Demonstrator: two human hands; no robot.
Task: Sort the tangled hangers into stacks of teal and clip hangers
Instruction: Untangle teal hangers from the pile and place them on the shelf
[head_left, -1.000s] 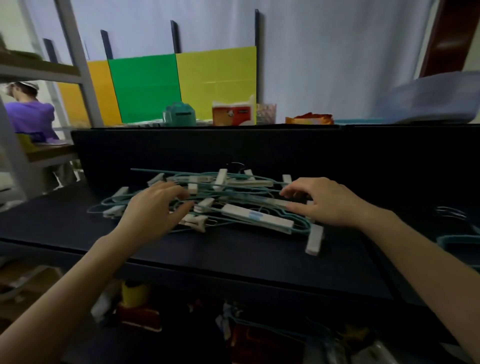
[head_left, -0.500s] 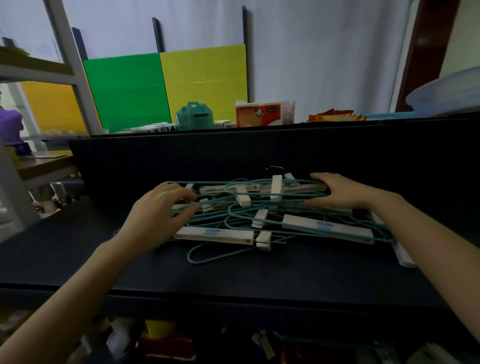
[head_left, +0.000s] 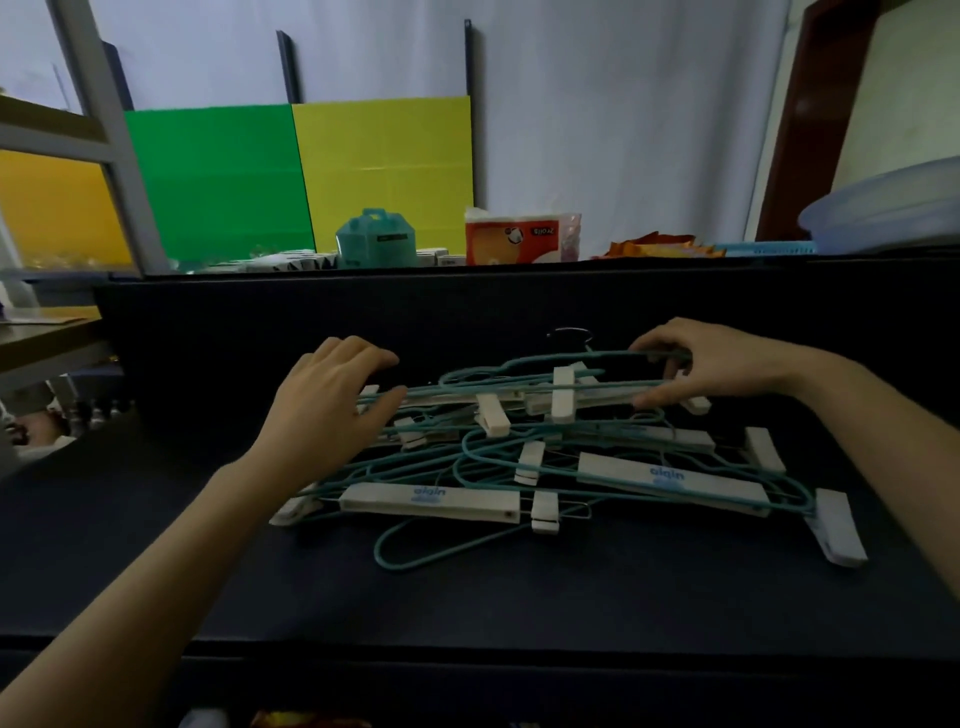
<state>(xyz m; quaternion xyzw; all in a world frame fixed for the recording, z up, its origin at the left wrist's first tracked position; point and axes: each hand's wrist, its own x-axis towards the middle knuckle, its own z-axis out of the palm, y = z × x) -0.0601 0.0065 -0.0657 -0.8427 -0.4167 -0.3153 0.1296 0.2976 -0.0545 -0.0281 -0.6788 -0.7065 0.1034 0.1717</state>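
On the dark table we've sorted nothing yet: left hand spread flat on the tangled hangers, right hand pinching a teal hanger.
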